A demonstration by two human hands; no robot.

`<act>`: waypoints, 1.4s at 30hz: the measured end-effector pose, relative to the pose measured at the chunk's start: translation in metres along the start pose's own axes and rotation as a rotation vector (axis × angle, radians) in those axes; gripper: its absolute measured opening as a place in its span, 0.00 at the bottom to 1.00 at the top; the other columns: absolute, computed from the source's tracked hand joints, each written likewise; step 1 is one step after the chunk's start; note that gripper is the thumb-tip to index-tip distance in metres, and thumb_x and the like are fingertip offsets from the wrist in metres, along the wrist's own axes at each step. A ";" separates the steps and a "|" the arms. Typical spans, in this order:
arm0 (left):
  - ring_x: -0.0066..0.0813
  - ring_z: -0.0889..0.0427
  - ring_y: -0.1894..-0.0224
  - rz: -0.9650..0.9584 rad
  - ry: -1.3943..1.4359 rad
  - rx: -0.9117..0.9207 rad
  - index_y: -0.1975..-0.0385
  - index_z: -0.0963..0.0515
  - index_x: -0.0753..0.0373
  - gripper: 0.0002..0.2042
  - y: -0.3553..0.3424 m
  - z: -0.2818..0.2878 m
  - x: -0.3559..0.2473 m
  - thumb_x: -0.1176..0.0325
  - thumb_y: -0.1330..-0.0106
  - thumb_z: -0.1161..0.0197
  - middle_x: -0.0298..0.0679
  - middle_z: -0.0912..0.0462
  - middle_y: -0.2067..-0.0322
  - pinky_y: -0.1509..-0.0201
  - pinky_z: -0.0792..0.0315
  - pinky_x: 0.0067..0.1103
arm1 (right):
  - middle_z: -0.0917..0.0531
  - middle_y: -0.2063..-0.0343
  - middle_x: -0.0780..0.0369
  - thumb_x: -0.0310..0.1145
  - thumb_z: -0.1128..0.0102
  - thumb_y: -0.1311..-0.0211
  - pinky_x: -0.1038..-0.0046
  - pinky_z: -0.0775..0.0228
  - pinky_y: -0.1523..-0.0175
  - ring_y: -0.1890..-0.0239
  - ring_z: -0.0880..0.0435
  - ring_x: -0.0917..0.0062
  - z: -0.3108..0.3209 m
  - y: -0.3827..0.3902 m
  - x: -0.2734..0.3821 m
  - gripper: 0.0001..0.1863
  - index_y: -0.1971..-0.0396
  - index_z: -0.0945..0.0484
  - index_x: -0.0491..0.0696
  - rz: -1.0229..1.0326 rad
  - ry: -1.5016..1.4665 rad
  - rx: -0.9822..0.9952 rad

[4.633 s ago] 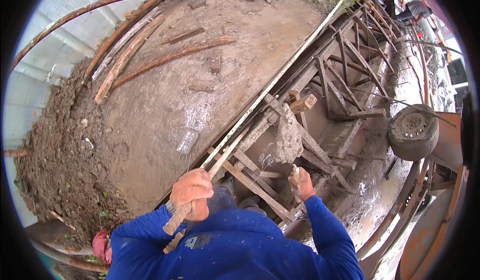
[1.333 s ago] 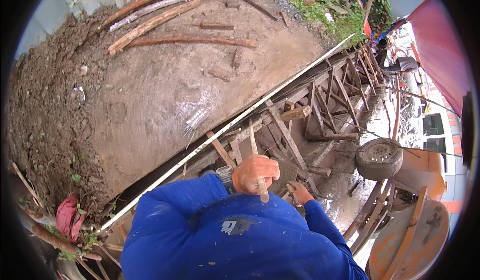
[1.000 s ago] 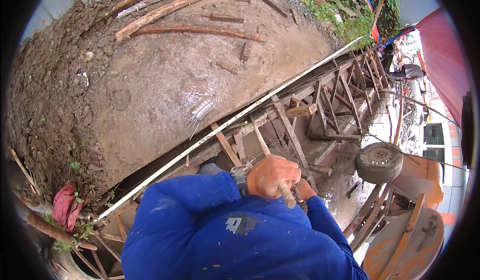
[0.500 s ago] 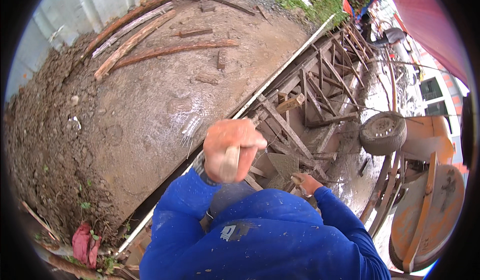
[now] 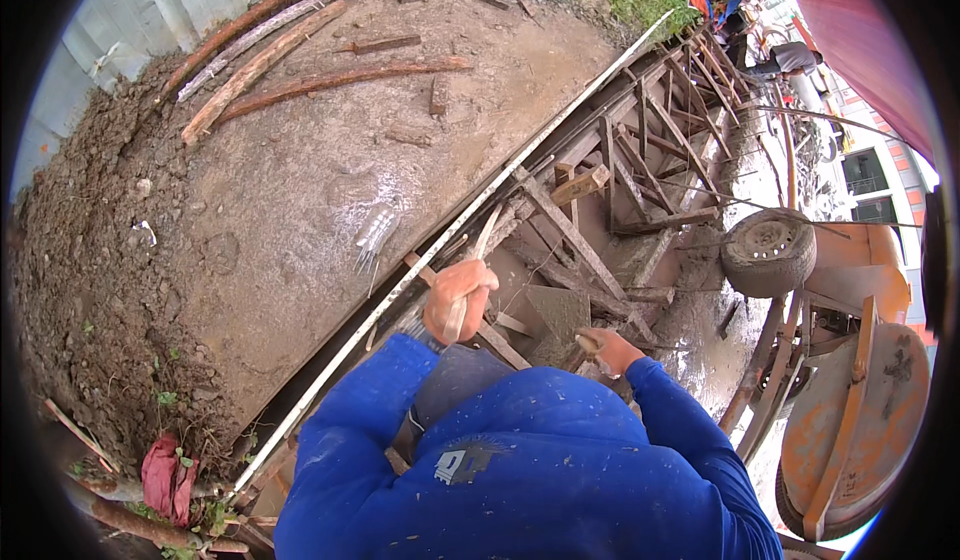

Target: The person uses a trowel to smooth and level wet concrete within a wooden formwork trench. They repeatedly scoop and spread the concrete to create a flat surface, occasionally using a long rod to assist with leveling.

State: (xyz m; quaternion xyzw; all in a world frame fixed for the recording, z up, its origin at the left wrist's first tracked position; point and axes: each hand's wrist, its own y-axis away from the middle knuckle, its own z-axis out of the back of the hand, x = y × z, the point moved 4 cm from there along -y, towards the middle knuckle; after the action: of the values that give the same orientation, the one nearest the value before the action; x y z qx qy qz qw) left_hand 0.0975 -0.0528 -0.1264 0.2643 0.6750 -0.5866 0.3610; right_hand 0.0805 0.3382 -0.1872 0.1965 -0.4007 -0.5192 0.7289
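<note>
My left hand (image 5: 455, 297) is closed around a pale wooden stick (image 5: 488, 235), above my blue-sleeved torso near the timber-braced trench. My right hand (image 5: 610, 350), lower and farther right, grips the short handle of a muddy tool, whose flat grey blade (image 5: 553, 310) lies over the trench among wooden braces (image 5: 570, 230). A long white strip (image 5: 560, 130) runs along the trench edge, just beyond my left hand.
Muddy ground (image 5: 300, 210) holds loose poles (image 5: 250, 70) and soil heaps beside a corrugated sheet wall (image 5: 165, 5). A tyre (image 5: 765, 255) and rusty orange machinery (image 5: 840, 420) stand right of the trench. Another person (image 5: 790, 60) bends at the far right.
Over the last second my left hand has shifted leftward and upward with the stick, rising in between and drawing back slightly. My right hand is more visible, beside the blade. The view has shifted.
</note>
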 end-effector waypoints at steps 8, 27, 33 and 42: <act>0.42 0.22 0.77 0.051 -0.020 0.022 0.71 0.22 0.66 0.06 0.025 0.020 -0.025 0.85 0.42 0.43 0.44 0.22 0.78 0.71 0.30 0.29 | 0.17 0.47 0.45 0.42 0.49 0.24 0.60 0.29 0.39 0.43 0.19 0.50 -0.016 0.005 -0.009 0.23 0.39 0.24 0.43 0.074 -0.009 0.008; 0.43 0.18 0.71 0.108 -0.019 0.153 0.69 0.21 0.66 0.07 -0.005 0.048 -0.051 0.82 0.42 0.45 0.46 0.18 0.72 0.66 0.26 0.29 | 0.18 0.45 0.46 0.27 0.40 0.40 0.64 0.29 0.38 0.43 0.19 0.52 0.006 -0.024 0.009 0.28 0.37 0.25 0.46 0.178 0.050 -0.043; 0.39 0.23 0.79 0.055 0.021 0.257 0.69 0.21 0.66 0.07 -0.051 0.043 -0.127 0.83 0.44 0.43 0.44 0.21 0.78 0.74 0.30 0.29 | 0.21 0.40 0.47 0.32 0.38 0.39 0.63 0.32 0.33 0.38 0.21 0.54 0.012 -0.017 0.021 0.30 0.35 0.27 0.44 0.102 0.009 0.043; 0.38 0.16 0.74 0.052 0.009 0.356 0.68 0.19 0.66 0.05 -0.060 0.031 -0.106 0.81 0.39 0.42 0.44 0.16 0.74 0.68 0.23 0.25 | 0.17 0.48 0.45 0.39 0.44 0.29 0.59 0.28 0.40 0.45 0.18 0.49 -0.013 -0.005 -0.020 0.24 0.38 0.24 0.46 0.024 -0.042 -0.027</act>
State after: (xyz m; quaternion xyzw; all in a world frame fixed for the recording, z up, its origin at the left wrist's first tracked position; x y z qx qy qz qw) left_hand 0.1197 -0.0862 -0.0070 0.3441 0.5549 -0.6862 0.3205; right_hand 0.0852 0.3531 -0.2058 0.1710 -0.4110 -0.5197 0.7293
